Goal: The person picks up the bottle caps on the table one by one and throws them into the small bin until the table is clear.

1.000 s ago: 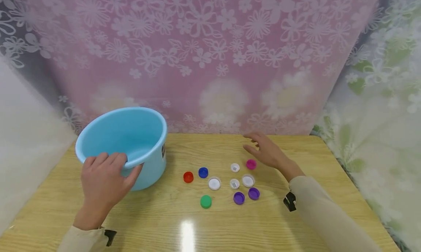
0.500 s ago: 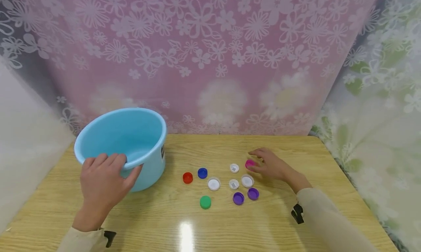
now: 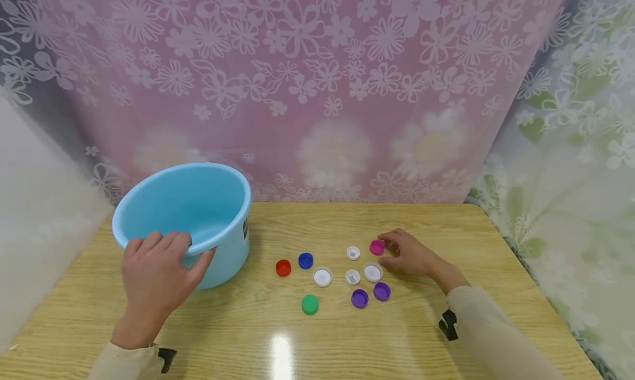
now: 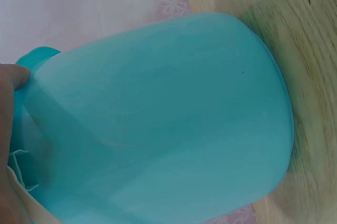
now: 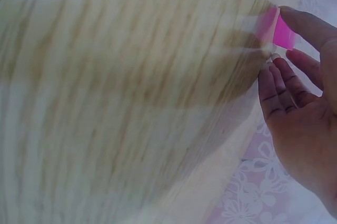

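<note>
In the head view my left hand [image 3: 156, 275] grips the near rim of a light blue plastic bucket [image 3: 228, 258], fingers over the rim and thumb outside. The bucket's side wall [image 4: 168, 119] fills much of the left wrist view. My right hand [image 3: 412, 256] is at a pink bottle cap [image 3: 377, 247] on the table; in the right wrist view thumb and index finger pinch the pink cap [image 5: 284, 32] from two sides, the other fingers held apart from it. Beside it lie white caps [image 3: 353, 252], a clear-rimmed white cap [image 3: 373, 272] and purple caps [image 3: 359, 298].
Farther left on the wooden table [image 3: 228, 336] lie a red cap [image 3: 283, 268], a blue cap [image 3: 305, 260], another clear-rimmed cap [image 3: 322, 277] and a green cap [image 3: 310, 304]. A pink floral curtain [image 3: 317, 121] hangs behind the table's back edge.
My right hand has come down and toward me from beyond the pink cap, and its thumb and index finger now lie on either side of it. The left hand and bucket stay put.
</note>
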The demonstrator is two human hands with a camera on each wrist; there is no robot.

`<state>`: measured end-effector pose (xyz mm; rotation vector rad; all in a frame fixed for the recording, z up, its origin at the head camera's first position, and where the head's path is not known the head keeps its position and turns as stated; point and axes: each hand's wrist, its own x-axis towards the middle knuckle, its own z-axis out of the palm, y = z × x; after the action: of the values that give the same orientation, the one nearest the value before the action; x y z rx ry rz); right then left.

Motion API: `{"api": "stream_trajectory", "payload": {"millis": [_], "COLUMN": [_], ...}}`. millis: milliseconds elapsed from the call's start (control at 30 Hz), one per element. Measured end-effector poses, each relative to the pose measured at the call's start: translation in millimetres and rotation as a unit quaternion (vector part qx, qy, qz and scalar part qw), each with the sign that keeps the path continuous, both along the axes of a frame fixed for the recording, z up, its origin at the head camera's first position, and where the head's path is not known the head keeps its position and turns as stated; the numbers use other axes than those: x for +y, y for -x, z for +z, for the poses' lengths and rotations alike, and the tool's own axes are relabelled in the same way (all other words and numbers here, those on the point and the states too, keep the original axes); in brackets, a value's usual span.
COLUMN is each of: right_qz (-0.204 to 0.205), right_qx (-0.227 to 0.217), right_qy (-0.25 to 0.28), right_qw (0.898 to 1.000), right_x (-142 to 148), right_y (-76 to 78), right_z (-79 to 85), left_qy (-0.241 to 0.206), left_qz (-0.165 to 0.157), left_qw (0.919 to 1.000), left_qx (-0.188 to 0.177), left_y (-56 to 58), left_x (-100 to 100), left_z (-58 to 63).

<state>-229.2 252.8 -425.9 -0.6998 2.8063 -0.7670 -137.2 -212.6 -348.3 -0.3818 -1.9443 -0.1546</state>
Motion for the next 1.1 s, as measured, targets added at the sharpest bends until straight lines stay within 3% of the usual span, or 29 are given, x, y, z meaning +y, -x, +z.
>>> {"api": "stream_trajectory", "payload": {"millis": [733,1100], "right_qz": [-0.044,-0.046], "right_qx": [-0.022,-0.026], "right_qy": [0.013,0.029], "right_qw": [0.999,0.998], "right_x": [-4.3,-4.5], "right_y": [0.3,3.6], "right_z": [-6.4,-5.0], "left_qy": [-0.008,-0.007], "left_qz": [0.003,0.006], "left_qw": [1.0,1.0], "left_qx": [0.003,-0.001], "left_y": [-0.3,-0.9], "left_x": [0.6,-1.1], "left_z": [-2.8,-3.8]}}
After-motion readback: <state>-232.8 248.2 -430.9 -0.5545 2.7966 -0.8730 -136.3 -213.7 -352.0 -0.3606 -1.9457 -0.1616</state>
